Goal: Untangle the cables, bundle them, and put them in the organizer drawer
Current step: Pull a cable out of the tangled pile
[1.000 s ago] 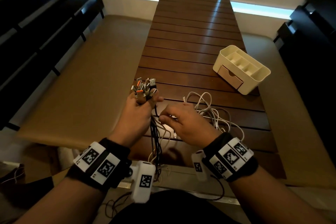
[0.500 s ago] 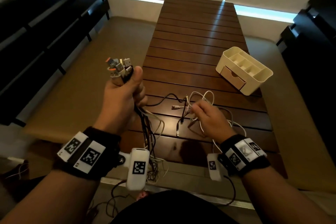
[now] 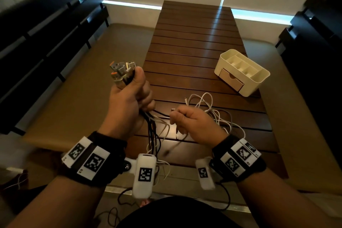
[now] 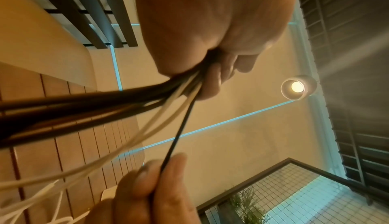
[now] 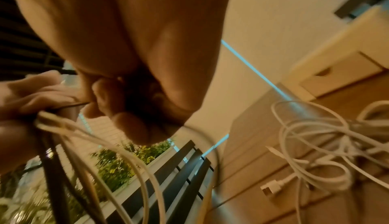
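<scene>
I am partway through the untangling. My left grip (image 3: 129,96) is clamped around a fistful of cables (image 3: 153,135), plugs (image 3: 121,71) sticking up, black and cream strands hanging below. My right grip (image 3: 192,122) pinches one thin black cable (image 4: 176,136). Near the organizer (image 3: 259,79), white cables (image 3: 209,109) lie tangled on the worktop (image 3: 194,42). The drawer (image 3: 231,79) is closed, and nothing is bundled yet.
</scene>
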A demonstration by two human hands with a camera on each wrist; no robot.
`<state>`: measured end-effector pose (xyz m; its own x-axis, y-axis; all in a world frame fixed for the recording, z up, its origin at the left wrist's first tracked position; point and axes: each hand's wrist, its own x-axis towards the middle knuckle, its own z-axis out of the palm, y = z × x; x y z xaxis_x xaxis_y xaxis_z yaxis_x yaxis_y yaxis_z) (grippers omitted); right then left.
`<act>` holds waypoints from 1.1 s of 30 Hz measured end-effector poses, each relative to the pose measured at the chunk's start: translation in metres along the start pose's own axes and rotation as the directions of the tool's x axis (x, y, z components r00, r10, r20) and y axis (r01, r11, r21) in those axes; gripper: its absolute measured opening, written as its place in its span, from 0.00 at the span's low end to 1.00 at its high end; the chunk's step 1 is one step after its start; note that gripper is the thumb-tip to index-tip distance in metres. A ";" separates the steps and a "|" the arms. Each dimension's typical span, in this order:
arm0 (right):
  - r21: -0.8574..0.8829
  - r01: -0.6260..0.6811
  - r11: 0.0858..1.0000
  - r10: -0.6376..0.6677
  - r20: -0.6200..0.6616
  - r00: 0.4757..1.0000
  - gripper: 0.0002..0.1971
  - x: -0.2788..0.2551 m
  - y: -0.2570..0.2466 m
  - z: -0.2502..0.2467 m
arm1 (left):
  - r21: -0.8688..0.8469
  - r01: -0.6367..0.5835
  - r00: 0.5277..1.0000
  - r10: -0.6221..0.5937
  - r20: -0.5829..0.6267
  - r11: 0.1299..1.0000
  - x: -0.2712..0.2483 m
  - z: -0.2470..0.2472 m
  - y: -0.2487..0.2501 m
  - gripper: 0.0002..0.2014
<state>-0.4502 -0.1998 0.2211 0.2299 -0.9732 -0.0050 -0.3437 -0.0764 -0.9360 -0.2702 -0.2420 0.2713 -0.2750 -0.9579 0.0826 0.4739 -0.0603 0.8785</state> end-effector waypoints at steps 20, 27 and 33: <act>-0.359 -0.280 0.890 0.333 0.092 0.938 0.18 -0.035 0.076 0.003 | -0.013 0.068 0.995 -0.069 -0.069 0.998 -0.006 0.002 -0.003 0.15; -0.587 -0.191 0.787 0.376 0.212 0.902 0.18 -0.033 0.068 -0.003 | 0.056 0.128 0.991 -0.127 -0.033 0.990 -0.006 0.003 -0.003 0.16; -0.381 -0.248 0.891 0.337 0.187 0.923 0.57 -0.034 -0.007 -0.049 | 0.071 0.174 0.984 -0.177 0.037 0.982 -0.017 0.014 -0.013 0.17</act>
<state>-0.5004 -0.1766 0.2455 0.2664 -0.8833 -0.3857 -0.7098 0.0909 -0.6985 -0.2829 -0.2209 0.2650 -0.3851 -0.9211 -0.0564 0.3584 -0.2056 0.9106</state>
